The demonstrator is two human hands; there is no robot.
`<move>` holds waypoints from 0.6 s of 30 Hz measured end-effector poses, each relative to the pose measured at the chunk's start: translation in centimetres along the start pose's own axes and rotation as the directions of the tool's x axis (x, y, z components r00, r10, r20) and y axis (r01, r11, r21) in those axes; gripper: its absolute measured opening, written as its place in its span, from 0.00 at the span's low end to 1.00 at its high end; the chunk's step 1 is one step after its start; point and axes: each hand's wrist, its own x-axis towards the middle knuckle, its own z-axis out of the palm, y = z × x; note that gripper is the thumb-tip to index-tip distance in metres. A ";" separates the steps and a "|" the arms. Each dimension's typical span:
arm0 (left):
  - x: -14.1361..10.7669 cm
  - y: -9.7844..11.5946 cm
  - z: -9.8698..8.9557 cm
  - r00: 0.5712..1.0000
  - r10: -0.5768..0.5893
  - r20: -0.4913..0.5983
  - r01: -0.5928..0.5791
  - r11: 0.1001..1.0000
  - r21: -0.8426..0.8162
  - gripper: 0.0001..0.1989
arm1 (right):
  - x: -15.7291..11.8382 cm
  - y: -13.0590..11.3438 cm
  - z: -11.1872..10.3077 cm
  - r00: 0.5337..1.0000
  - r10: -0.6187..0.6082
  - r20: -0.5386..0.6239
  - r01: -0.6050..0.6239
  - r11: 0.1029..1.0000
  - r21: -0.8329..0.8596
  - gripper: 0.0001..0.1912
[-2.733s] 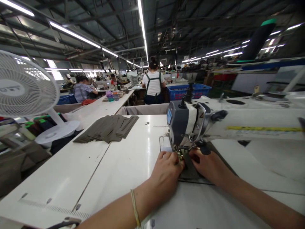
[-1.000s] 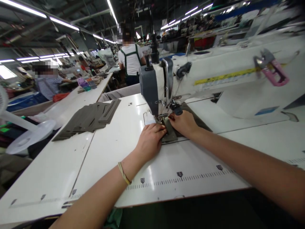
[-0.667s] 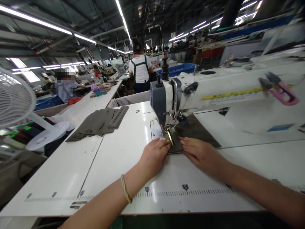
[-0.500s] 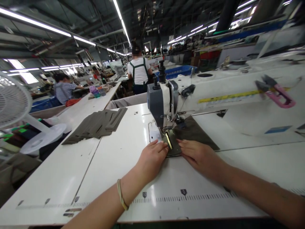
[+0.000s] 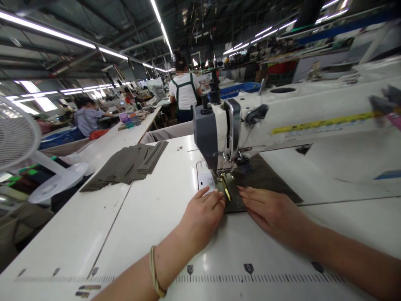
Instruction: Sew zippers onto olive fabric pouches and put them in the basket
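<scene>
My left hand (image 5: 203,215) lies with fingers stretched flat on the left edge of a dark grey-green fabric piece (image 5: 266,175), just in front of the sewing machine (image 5: 209,133). On the other side, my right hand (image 5: 275,211) rests palm down on the same piece, fingertips extended and close together. Between the hands runs a short gold zipper (image 5: 226,189), its far end at the presser foot. The needle area is partly hidden by the machine head. Most of the fabric spreads out to the right, behind my right hand.
A fanned stack of grey pieces (image 5: 125,165) lies on the white table (image 5: 150,225) at left. Beyond it stands a white fan (image 5: 19,133). Blurred pink-handled snips (image 5: 390,110) sit on the machine arm. Two co-workers (image 5: 184,90) are visible farther back.
The view has shifted slightly, so the machine, fabric and hands appear a little lower and farther right. Both hands stay flat on the fabric, and the zipper remains between them.
</scene>
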 end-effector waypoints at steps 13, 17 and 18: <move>1.0 0.1 -0.1 0.996 -0.009 0.085 0.007 1.000 0.025 0.09 | 0.3 -0.2 -0.1 1.000 0.020 -0.022 -0.019 1.000 0.016 0.14; 1.3 -0.2 0.0 0.998 0.006 0.059 -0.008 0.999 0.041 0.09 | 0.6 0.0 0.2 0.999 0.032 -0.015 -0.032 0.999 0.021 0.13; 1.5 -0.4 -0.1 0.998 0.013 0.055 -0.015 0.999 0.044 0.09 | 0.7 0.2 0.3 0.999 0.033 -0.014 -0.032 0.999 0.019 0.13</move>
